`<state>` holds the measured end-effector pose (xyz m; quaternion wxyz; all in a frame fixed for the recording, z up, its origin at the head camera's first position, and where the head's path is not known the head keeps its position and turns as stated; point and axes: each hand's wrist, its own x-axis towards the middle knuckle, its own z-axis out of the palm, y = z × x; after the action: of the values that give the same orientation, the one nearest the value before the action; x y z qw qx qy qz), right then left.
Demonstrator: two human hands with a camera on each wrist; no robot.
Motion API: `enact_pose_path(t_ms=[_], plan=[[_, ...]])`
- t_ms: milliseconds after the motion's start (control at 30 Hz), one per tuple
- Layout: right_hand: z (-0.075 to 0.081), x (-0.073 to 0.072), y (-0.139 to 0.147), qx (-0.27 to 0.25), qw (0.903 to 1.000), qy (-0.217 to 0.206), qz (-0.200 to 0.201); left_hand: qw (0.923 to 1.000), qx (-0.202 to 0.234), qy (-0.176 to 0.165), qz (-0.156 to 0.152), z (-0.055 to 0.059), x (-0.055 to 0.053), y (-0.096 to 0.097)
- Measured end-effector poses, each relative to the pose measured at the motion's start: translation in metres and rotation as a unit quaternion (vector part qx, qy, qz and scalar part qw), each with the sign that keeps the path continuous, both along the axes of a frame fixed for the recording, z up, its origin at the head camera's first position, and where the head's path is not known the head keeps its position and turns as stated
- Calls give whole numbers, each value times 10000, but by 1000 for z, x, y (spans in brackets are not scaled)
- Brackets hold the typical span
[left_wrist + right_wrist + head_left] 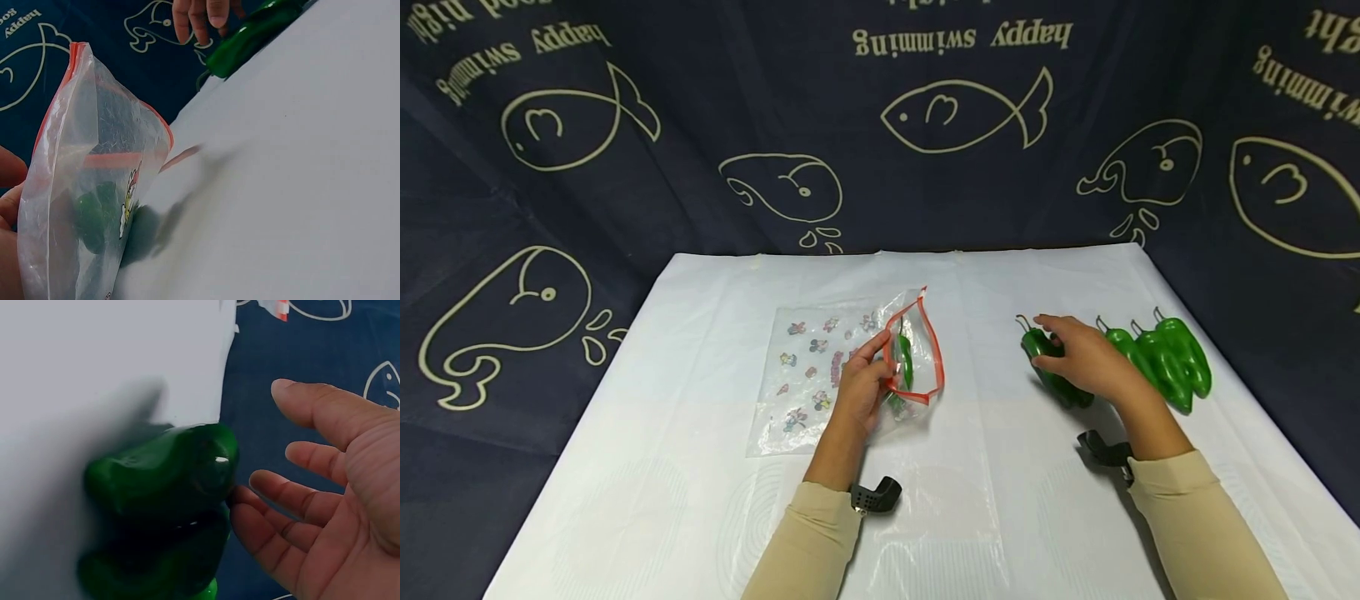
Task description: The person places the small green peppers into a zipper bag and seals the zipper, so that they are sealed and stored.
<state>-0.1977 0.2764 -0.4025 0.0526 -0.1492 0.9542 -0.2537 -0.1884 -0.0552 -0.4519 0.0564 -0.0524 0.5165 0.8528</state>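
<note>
My left hand (861, 387) pinches the near side of the mouth of a clear zip bag (797, 333), printed with small cartoon figures. Its red-edged opening gapes toward the right. Inside, a green pepper (906, 362) shows through the plastic, and the left wrist view shows a blurred green shape (94, 219) there too. My right hand (1086, 358) hovers over green peppers (1037, 346) right of the bag, fingers spread and thumb apart. In the right wrist view two glossy peppers (169, 475) lie beside the fingertips, with nothing gripped.
Several more green peppers (1176, 358) with curled stems lie side by side at the right of the white table (700, 517). A dark blue cloth (790, 100) with fish and whale drawings hangs behind the table. Each wrist wears a black camera mount (877, 495).
</note>
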Motion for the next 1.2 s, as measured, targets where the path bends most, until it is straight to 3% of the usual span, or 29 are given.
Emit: enact_pose_path(t_ms=[900,1200], plan=[[-6,-4,-14,1115,9933,292,-55,10000,-19,-31,21,0,1,0],[-8,-5,-16,999,9947,170,182,10000,23,-12,-11,-1,0,1]])
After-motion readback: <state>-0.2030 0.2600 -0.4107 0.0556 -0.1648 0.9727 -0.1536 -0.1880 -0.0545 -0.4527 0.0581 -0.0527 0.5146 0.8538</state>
